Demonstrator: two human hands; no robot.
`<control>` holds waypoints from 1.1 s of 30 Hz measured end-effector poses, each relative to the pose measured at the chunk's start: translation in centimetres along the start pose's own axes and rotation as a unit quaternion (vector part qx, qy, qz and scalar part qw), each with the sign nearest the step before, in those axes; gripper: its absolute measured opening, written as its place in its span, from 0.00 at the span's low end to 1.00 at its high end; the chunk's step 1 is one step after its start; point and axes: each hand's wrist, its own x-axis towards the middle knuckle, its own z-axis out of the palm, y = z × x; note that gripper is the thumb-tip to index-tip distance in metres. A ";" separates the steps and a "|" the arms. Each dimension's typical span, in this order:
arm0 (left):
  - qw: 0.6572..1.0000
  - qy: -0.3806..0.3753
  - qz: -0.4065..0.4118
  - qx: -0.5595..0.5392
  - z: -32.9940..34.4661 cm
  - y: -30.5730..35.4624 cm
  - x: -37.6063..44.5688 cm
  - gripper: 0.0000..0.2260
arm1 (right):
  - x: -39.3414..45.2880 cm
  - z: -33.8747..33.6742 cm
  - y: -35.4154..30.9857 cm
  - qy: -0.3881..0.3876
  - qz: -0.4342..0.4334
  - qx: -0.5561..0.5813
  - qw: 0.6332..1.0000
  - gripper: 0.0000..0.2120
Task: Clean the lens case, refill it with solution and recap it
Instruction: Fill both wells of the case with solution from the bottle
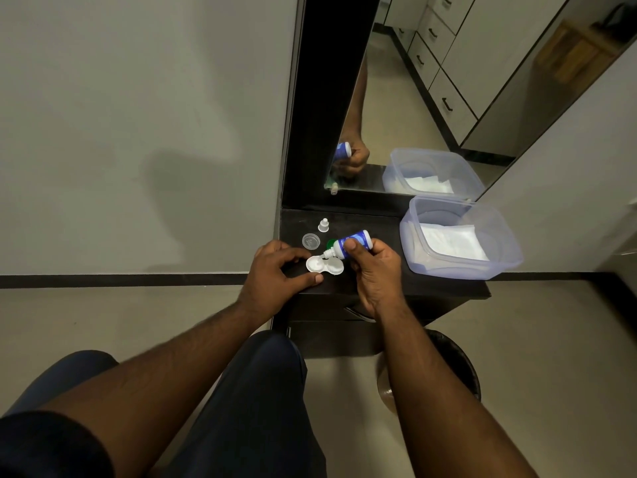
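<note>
Head view looks down on a small dark bench [386, 281] set against a mirror [448, 98]. On it lies the white lens case [325, 266], both of its wells uncapped and facing up, near the front left part of the bench. The right hand [374, 270] has its grip clamped on a small blue-and-white solution bottle [350, 246], thumb on the near side and fingers curled behind it; the bottle is tilted with its white nozzle pointing down and left, the tip just above the left well of the case. The left hand [275, 272] rests at the left end of the case, fingers loosely curved and spread apart, thumb stretched along the bench edge just below the case; whether the fingertips actually touch the case cannot be told.

Behind the case, a clear round cap [311, 241] lies flat on the bench, and a small white bottle cap [323, 225] stands farther back beside it. A green cap [331, 243] peeks out from behind the bottle. To the right sits a translucent plastic container [496, 260] holding white folded tissues [451, 241]. Below the bench on the right, a dark round bin [462, 360] stands on the floor.
</note>
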 end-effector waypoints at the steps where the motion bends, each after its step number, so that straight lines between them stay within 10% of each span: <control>1: 1.000 0.001 0.000 -0.002 0.0 0.0 0.0 0.18 | 0.0 0.0 0.0 -0.002 0.000 0.006 1.000 0.09; 14: 1.000 -0.002 0.003 -0.010 0.0 -0.2 0.0 0.19 | 1.0 -0.8 -1.5 0.030 0.025 0.139 0.990 0.01; 33: 1.000 0.004 0.018 -0.004 0.1 -0.3 -0.2 0.21 | 1.3 -1.5 -0.3 0.025 -0.006 0.004 1.000 0.09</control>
